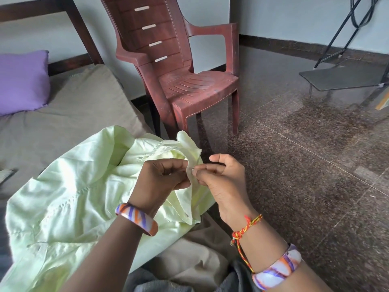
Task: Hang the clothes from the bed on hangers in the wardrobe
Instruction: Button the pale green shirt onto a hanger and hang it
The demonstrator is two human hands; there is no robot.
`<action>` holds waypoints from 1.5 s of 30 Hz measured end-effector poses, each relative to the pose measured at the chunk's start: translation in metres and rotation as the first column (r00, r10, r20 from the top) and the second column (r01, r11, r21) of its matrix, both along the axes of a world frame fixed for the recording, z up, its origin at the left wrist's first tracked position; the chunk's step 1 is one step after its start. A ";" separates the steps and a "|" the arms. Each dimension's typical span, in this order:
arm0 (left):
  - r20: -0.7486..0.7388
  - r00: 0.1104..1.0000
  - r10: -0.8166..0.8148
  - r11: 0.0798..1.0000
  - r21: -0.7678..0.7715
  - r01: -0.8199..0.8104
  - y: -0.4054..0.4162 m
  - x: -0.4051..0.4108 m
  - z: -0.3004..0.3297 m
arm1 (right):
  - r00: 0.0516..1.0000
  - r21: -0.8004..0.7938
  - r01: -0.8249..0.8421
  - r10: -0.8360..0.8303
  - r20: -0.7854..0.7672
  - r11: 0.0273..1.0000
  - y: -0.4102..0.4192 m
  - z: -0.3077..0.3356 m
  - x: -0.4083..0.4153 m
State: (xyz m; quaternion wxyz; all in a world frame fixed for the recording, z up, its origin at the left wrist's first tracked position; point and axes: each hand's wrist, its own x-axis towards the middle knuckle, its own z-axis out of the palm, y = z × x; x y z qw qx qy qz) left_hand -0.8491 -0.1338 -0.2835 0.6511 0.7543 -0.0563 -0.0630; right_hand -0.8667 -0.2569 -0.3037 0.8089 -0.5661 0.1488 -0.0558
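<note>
Left of the maroon plastic chair (pixel 179 66), a purple pillow (pixel 22 81) rests on the bed (pixel 69 114) with its grey-brown sheet. My pale green garment (pixel 69 203) lies crumpled on the bed, in front of the chair. My left hand (pixel 162 180) and right hand (pixel 221 182) both pinch its edge strip. Right of the chair, dark speckled floor (pixel 305 165) and a black stand (pixel 345 76), cut off by the frame. Dark cloth (pixel 189 279) at the bottom is hard to identify.

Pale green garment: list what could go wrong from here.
1. Both hands, left hand and right hand, pinch only one narrow edge of the pale green garment; it may slip free.
2. Most of it lies bunched on the bed, so lifting may tangle or crease it.
</note>
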 end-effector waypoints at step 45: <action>-0.295 0.954 -0.046 0.997 0.052 0.065 0.000 -0.012 -0.015 | 0.977 0.102 0.111 -0.089 -0.196 0.989 -0.004 -0.022 0.042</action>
